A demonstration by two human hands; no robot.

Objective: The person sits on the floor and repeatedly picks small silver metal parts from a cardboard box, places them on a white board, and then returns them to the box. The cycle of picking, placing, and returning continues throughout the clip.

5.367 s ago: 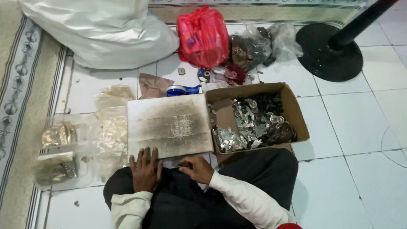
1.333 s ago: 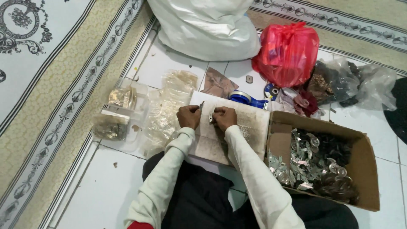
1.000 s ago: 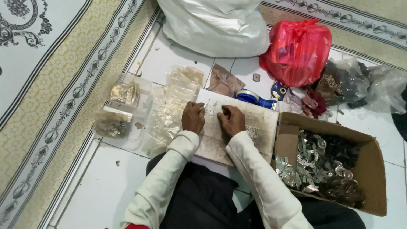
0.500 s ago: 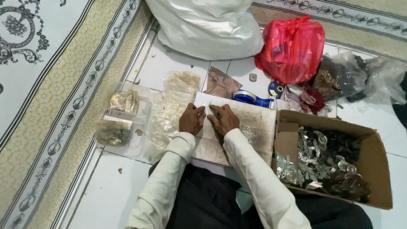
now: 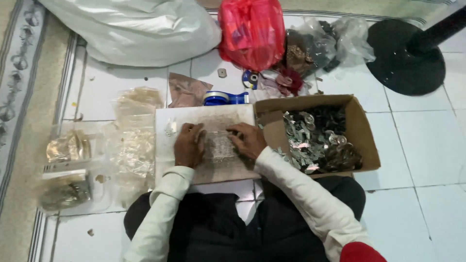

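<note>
Light: even, soft, indoor; moderately bright.
Shadows: faint, beneath the cardboard box [image 5: 315,133].
Glare: mild sheen on the white floor tiles [image 5: 427,140] and metal pieces [image 5: 310,140].
Sharpness: soft throughout; fine detail smeared.

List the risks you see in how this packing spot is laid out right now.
Both the left hand and right hand press a small clear bag on the board; small pieces might slip out. The open cardboard box of metal parts sits by the right elbow and could be knocked. Loose clear bags could slide off their pile.
</note>
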